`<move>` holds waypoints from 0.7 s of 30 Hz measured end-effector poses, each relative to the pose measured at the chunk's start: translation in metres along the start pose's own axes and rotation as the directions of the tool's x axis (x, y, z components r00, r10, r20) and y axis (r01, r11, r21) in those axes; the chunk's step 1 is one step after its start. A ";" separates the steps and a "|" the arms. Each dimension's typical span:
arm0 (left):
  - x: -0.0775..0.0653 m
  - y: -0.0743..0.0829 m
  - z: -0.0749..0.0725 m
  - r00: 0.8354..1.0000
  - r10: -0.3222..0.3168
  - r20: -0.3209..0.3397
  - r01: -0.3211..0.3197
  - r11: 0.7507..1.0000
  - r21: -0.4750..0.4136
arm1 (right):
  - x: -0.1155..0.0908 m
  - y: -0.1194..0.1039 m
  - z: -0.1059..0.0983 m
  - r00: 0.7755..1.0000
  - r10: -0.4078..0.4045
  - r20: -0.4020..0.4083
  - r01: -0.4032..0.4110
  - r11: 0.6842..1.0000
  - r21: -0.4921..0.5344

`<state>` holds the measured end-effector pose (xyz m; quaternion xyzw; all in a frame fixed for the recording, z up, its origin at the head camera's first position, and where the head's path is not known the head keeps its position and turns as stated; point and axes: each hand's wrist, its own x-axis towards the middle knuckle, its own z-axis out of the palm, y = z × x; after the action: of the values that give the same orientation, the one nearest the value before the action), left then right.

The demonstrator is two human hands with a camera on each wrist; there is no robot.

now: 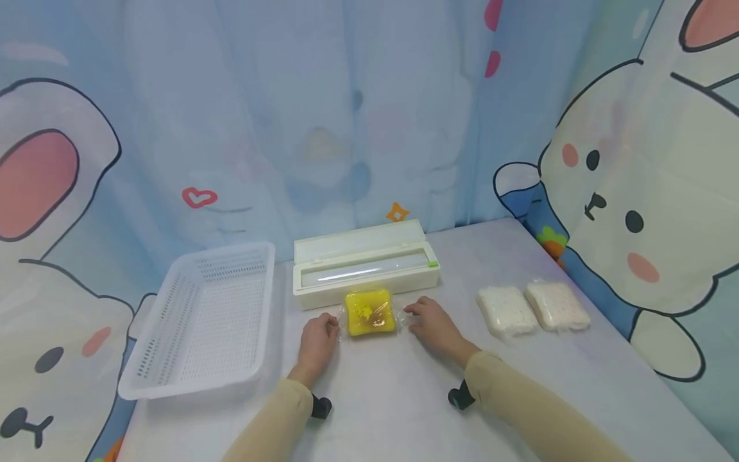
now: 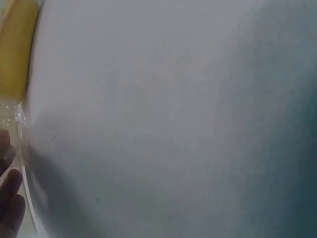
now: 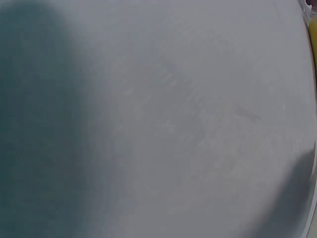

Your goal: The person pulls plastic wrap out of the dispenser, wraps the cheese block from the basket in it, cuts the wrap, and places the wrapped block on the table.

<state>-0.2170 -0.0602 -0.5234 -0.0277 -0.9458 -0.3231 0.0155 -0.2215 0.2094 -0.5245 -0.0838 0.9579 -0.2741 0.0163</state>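
A yellow bread-slice-shaped piece (image 1: 371, 312) with a brownish patch and a small yellow decoration lies on the table, wrapped in clear plastic wrap (image 1: 343, 321). My left hand (image 1: 316, 343) is at its left side. The left wrist view shows the fingers (image 2: 11, 196) at the loose end of the wrap, where they appear to pinch it. On the other side, my right hand (image 1: 434, 328) has bent fingers at the right end of the wrap; whether they grip it cannot be made out. The right wrist view catches only an edge of the yellow piece (image 3: 313, 42).
Behind the yellow piece stands a white wrap dispenser box (image 1: 369, 283), its lid raised, with a green slider (image 1: 433, 264). A white perforated basket (image 1: 262, 333) is at left. Two wrapped slice-shaped pieces, one white (image 1: 507, 310) and one pinkish (image 1: 557, 306), lie at right.
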 end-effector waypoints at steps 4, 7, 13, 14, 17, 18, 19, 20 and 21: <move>-0.003 0.002 0.002 0.999 0.030 -0.012 -0.030 0.999 -0.014 | 0.004 -0.004 0.004 0.999 -0.036 -0.020 0.033 0.993 -0.109; -0.006 0.003 0.004 0.997 0.074 -0.023 -0.075 0.997 -0.021 | 0.006 -0.007 0.005 0.998 -0.050 -0.034 0.045 0.989 -0.142; -0.008 0.004 0.007 0.994 0.089 -0.065 -0.091 0.996 -0.016 | 0.005 -0.013 0.005 0.997 -0.009 -0.075 0.000 0.993 -0.122; -0.008 0.004 0.008 0.993 0.090 -0.078 -0.092 0.996 -0.016 | 0.006 -0.013 0.006 0.997 0.004 -0.076 -0.012 0.995 -0.103; -0.007 0.004 0.009 0.989 0.096 -0.112 -0.096 0.995 -0.001 | 0.007 -0.013 0.005 0.995 0.057 -0.080 -0.060 0.998 -0.026; -0.007 0.005 0.009 0.988 0.095 -0.120 -0.096 0.995 -0.002 | 0.008 -0.013 0.005 0.994 0.070 -0.089 -0.071 0.998 -0.001; -0.007 0.005 0.009 0.988 0.092 -0.123 -0.092 0.996 0.000 | 0.009 -0.012 0.005 0.991 0.090 -0.097 -0.087 0.996 0.031; -0.008 0.006 0.009 0.988 0.087 -0.125 -0.088 0.996 -0.001 | 0.010 -0.012 0.005 0.988 0.107 -0.108 -0.100 0.993 0.063; -0.008 0.008 0.009 0.989 0.078 -0.123 -0.079 0.997 -0.003 | 0.010 -0.012 0.005 0.985 0.117 -0.123 -0.106 0.990 0.090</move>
<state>-0.2091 -0.0492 -0.5258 -0.0452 -0.9399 -0.3271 0.0863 -0.2294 0.1951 -0.5219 -0.0114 0.9479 -0.3172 -0.0265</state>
